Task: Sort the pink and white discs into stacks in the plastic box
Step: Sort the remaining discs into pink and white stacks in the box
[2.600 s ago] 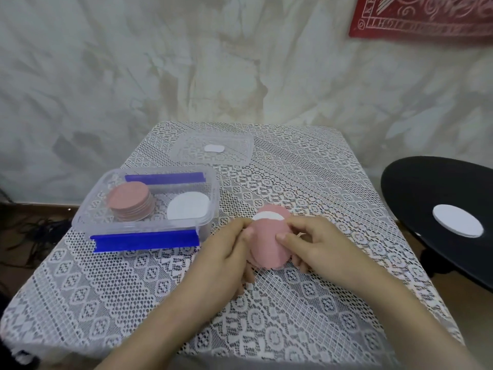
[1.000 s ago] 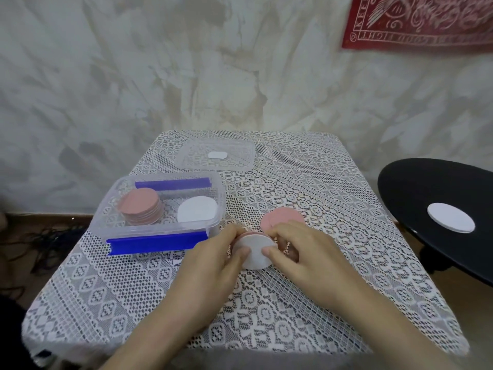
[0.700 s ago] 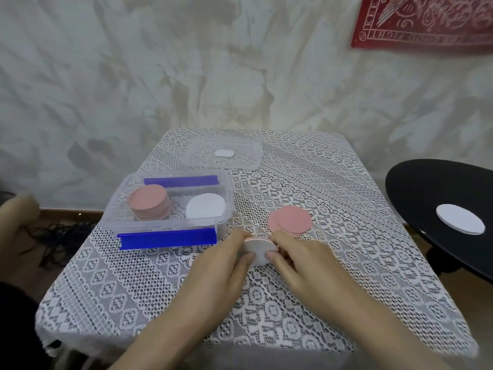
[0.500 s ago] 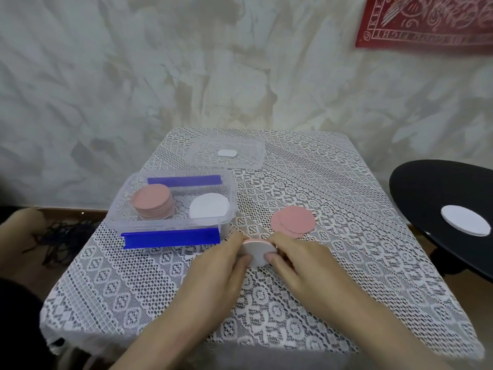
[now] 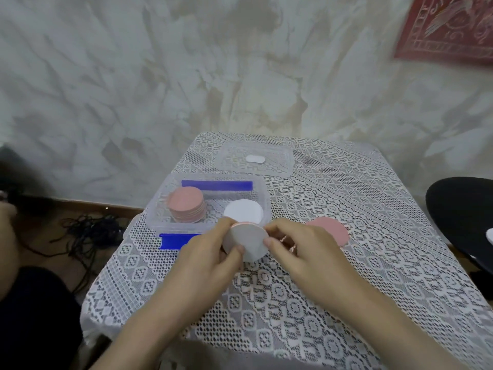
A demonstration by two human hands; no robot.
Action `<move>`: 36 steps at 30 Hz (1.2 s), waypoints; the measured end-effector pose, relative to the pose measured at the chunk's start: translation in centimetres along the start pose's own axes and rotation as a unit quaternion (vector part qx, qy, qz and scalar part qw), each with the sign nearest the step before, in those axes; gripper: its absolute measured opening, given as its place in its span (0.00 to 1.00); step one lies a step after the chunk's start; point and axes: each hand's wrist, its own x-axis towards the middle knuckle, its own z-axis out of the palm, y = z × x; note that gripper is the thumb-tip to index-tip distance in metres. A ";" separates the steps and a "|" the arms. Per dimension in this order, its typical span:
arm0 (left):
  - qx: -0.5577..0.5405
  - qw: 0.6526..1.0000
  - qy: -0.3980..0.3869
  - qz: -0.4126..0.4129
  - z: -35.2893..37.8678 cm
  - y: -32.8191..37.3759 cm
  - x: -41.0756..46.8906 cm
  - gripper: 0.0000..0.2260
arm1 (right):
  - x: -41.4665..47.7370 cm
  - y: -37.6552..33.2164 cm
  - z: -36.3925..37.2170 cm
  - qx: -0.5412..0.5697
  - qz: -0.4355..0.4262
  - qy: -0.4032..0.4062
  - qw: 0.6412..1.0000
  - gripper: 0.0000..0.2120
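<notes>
My left hand (image 5: 205,260) and my right hand (image 5: 301,249) hold a small stack of discs (image 5: 249,243) between them, lifted and tilted just in front of the clear plastic box (image 5: 160,209). A white disc faces me and pink edges show at the top of the stack. Inside the box a pink stack (image 5: 186,205) stands on the left and a white stack (image 5: 244,210) on the right. Loose pink discs (image 5: 332,231) lie on the lace cloth behind my right hand.
The box's clear lid (image 5: 282,161) lies at the back of the table with a white label on it. Blue clips (image 5: 217,185) run along the box's long sides. A black round table (image 5: 461,217) stands at the right. Black cables (image 5: 90,231) lie on the floor at left.
Earlier the held stack showed a pink face; pink discs were laid on the cloth and a white disc now faces me. The stack has since risen and tilted nearer the box.
</notes>
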 end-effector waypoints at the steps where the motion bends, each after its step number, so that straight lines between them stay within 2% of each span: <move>1: -0.009 1.000 0.008 -0.007 -0.7 -0.4 0.1 0.06 | 0.6 -0.4 0.3 0.003 -0.002 -0.003 1.000 0.06; 6: -0.036 0.998 0.029 -0.031 -3.9 -2.3 0.1 0.09 | 3.7 -2.6 1.6 0.016 -0.001 -0.017 1.000 0.03; 11: -0.057 0.994 0.091 -0.036 -6.8 -3.9 1.0 0.09 | 7.3 -4.9 2.8 0.082 0.013 -0.038 0.996 0.03; 15: 0.001 0.983 0.165 -0.075 -8.2 -5.0 2.1 0.10 | 10.7 -5.7 4.3 0.091 0.026 -0.019 0.995 0.05; 17: 0.047 0.980 0.173 -0.084 -8.6 -5.5 2.6 0.14 | 12.2 -5.8 4.7 0.067 0.037 -0.015 0.997 0.06; 19: 0.083 0.980 0.144 -0.110 -8.6 -6.0 2.8 0.20 | 13.3 -5.6 5.2 0.018 0.049 -0.025 0.998 0.06; 22: 0.082 0.981 0.111 -0.134 -8.2 -6.6 2.8 0.27 | 14.5 -5.4 6.5 -0.107 0.057 -0.060 0.991 0.11; 25: 0.066 0.983 0.114 -0.130 -8.1 -7.0 2.6 0.28 | 14.9 -5.4 7.5 -0.192 0.039 -0.074 0.978 0.18; 30: 0.045 0.984 0.119 -0.122 -8.1 -7.5 2.4 0.28 | 14.8 -5.6 7.1 -0.203 -0.008 -0.083 0.976 0.09; 36: 0.042 0.982 0.134 -0.123 -7.9 -7.5 2.2 0.27 | 14.8 -6.0 6.4 -0.186 0.015 -0.155 0.970 0.25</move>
